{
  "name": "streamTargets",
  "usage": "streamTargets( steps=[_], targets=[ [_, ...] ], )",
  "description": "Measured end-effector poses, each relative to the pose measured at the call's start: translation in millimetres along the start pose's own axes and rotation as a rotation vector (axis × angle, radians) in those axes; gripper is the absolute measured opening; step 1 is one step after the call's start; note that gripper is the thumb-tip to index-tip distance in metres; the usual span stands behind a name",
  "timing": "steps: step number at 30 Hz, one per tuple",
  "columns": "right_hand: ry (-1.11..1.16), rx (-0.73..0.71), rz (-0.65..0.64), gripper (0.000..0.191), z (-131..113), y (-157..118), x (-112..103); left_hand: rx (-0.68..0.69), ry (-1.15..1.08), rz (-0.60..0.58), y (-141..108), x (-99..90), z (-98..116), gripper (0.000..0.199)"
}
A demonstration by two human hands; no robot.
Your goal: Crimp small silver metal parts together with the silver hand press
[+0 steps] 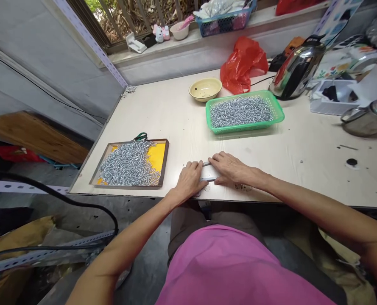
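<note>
Two short, silvery metal pieces (208, 171) lie on the pale table (302, 148) just at its near edge, one between the fingertips of both hands and one a little nearer the edge; they look like small grey bars or screws with a dull shine, too small to tell more. The left hand (190, 180) rests palm down, fingers curled loosely onto the tabletop at the pieces' left end, and the right hand (231, 169) lies flat against their right end, fingers stretched toward the left hand; both touch the pieces, but whether either pinches one I cannot tell. Left of the hands sits one flat rectangular tray (163, 169) with a dark brown rim and yellow floor, heaped with a great many bright zinc-coloured screws (127, 163), too many to count; one pair of green-handled scissors (141, 136) lies at its far edge. Beyond the hands stands one green plastic mesh basket (279, 111), rectangular, filled with similar screws. Just left of that basket is one round cream bowl (205, 89), and behind the basket one crumpled red plastic bag (244, 63) and one polished steel kettle (298, 67).
</note>
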State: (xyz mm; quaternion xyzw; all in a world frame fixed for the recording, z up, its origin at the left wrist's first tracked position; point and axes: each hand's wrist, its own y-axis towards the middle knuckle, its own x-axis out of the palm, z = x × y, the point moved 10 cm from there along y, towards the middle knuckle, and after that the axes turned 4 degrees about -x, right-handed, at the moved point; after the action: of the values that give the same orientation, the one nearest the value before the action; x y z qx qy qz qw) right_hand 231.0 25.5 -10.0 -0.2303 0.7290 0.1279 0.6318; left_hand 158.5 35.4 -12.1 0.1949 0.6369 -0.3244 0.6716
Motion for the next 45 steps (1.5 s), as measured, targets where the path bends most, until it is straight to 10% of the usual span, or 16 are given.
streamTargets(
  steps=[10,22,35,45],
  targets=[
    [0.020,0.002,-0.078,0.014,-7,3,-3,0.011,-0.047,0.010,9,3.1,-3,0.030],
    [0.058,-0.043,-0.041,0.047,15,5,-6,-0.028,-0.088,0.182,-9,-1.4,7,0.042],
    [-0.066,0.108,0.138,0.017,47,43,-17,0.123,-0.278,0.317,-38,19.7,50,0.041],
    [-0.105,-0.501,0.016,0.012,-106,66,-7,0.117,-0.352,0.173,-35,38.0,49,0.040]
  ],
)
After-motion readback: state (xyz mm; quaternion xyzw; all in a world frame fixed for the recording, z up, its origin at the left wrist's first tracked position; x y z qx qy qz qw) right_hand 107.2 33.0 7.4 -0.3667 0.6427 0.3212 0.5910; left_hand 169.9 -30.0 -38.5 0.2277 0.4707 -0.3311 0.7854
